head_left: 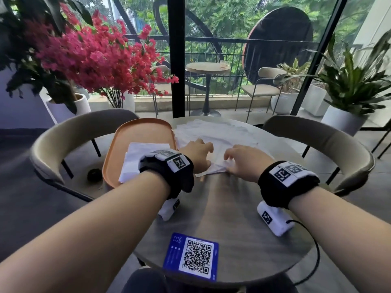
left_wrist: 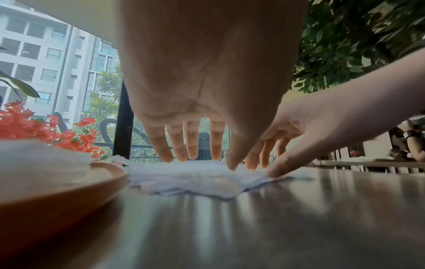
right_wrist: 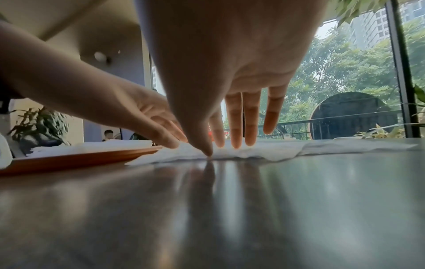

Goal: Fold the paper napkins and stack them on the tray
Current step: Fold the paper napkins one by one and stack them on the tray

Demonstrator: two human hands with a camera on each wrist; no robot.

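- The tray lies on the left part of the round table, its left rim over the table's edge.
- A stack of folded napkins sits in the tray's near half.
- Loose napkins spread over the far middle of the table, just right of the tray.
- The left hand and right hand rest side by side on the near edge of that spread, fingertips down on the paper.
- A QR card lies at the table's near edge.
- Two chairs stand left and right of the table.
- Flowers stand far left, behind the left chair.
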